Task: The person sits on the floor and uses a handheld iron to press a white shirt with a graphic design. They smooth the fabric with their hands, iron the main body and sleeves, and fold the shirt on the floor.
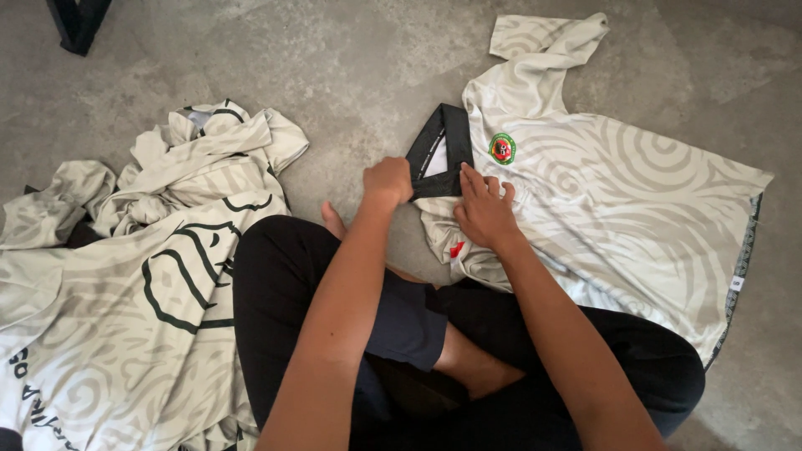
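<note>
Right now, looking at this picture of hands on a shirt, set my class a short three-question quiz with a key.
1. True or false: the left hand grips the black collar.
2. Where does the right hand rest? A) flat on the spread shirt B) on the heap of shirts
3. What colour is the round badge?

Key: 1 true; 2 A; 3 green with red.

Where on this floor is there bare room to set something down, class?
Bare concrete floor lies between the heap of shirts and the spread jersey, and along the top edge. It is crowded at the black collar, where the left hand and right hand work.
</note>
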